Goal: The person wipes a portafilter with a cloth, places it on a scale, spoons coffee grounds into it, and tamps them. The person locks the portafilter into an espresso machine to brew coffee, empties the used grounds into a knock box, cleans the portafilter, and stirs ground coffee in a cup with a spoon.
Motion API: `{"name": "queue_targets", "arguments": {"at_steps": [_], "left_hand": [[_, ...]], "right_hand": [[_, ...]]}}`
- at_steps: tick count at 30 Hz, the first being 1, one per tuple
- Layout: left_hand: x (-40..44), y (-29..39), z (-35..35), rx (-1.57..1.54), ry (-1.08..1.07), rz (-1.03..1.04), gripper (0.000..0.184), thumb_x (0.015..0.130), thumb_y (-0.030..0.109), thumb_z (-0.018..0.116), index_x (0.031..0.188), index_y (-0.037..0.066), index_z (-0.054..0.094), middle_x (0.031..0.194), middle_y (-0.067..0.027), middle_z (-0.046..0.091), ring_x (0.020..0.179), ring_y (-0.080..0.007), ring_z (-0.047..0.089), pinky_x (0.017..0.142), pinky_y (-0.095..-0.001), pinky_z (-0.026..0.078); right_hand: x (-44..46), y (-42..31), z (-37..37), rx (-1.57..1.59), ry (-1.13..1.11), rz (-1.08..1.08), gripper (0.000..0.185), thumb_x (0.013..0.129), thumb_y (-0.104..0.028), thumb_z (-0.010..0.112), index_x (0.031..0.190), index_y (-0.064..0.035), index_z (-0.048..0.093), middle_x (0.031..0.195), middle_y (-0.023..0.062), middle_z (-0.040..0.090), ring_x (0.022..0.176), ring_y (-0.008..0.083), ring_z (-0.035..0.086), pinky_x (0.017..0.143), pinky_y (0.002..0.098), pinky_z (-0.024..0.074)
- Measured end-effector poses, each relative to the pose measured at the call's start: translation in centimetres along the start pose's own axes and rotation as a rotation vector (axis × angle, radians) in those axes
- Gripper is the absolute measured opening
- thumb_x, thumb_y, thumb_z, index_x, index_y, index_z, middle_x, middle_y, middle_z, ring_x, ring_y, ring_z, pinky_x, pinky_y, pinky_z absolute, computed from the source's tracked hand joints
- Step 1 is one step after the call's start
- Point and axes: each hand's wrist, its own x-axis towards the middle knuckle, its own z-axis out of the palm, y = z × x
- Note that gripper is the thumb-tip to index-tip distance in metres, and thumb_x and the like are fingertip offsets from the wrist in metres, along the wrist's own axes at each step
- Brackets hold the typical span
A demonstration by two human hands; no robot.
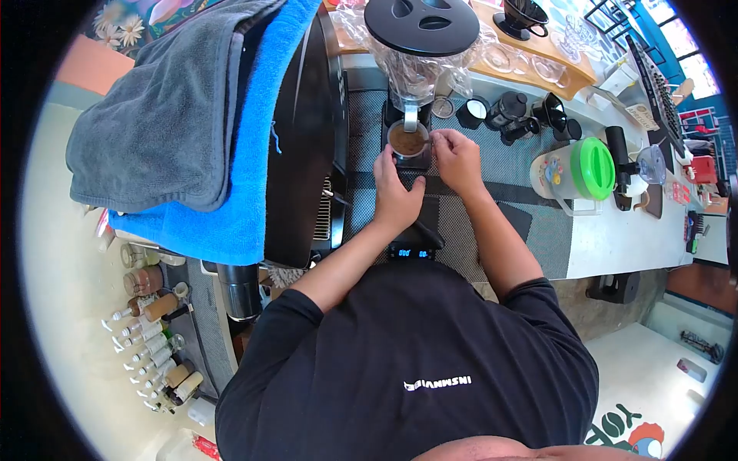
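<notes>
A round cup (pixel 407 141) of brown ground coffee sits directly below the metal spout (pixel 410 117) of a coffee grinder (pixel 422 27). My left hand (pixel 396 194) curves around the cup's near left side, fingers against its wall and thumb toward the front. At the right rim, my right hand (pixel 459 159) is closed in a pinch. A thin dark piece seems to stick out from those fingertips over the coffee, too small to name. Close to my body, a black handle (pixel 427 235) lies beside a scale (pixel 412 252) with lit blue digits.
A large black machine (pixel 304 131) draped with blue (pixel 250 154) and grey towels (pixel 161 115) stands at left. On the right are a green-lidded pitcher (pixel 573 170), a black-handled portafilter (pixel 621 165) and several small black containers (pixel 507 110). Pump bottles (pixel 157 349) line the lower left.
</notes>
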Motion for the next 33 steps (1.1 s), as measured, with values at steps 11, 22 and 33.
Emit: {"name": "queue_targets", "arguments": {"at_steps": [11,22,33], "left_hand": [[0.1,0.1,-0.7,0.058,-0.027,0.027,0.095,0.094,0.013,0.085,0.167,-0.011,0.030,0.161,-0.0300,0.040,0.138,-0.0407,0.054,0.122,-0.0480,0.046],[0.1,0.3,-1.5,0.059,-0.027,0.021,0.089,0.095,0.013,0.084,0.166,-0.010,0.035,0.161,-0.0271,0.042,0.136,-0.0392,0.058,0.120,-0.0464,0.049],[0.1,-0.1,-1.9,0.060,-0.033,0.075,0.083,0.095,0.012,0.084,0.165,-0.007,0.043,0.160,-0.0248,0.045,0.131,-0.0353,0.061,0.115,-0.0448,0.053]], "right_hand": [[-1.2,-1.5,-1.8,-0.159,-0.008,-0.443,0.015,0.104,-0.009,0.073,0.114,-0.0005,0.081,0.097,0.0181,0.077,0.086,0.0371,0.075,0.077,0.0438,0.0597],[-0.5,-0.2,-0.2,0.038,-0.016,0.015,0.020,0.107,-0.013,0.071,0.116,0.0014,0.082,0.086,0.0157,0.078,0.073,0.0322,0.074,0.069,0.0394,0.0583],[-1.5,-1.4,-0.8,-0.183,0.023,-0.460,0.017,0.105,-0.010,0.072,0.114,0.0017,0.080,0.095,0.0204,0.077,0.086,0.0366,0.077,0.077,0.0431,0.0601]]}}
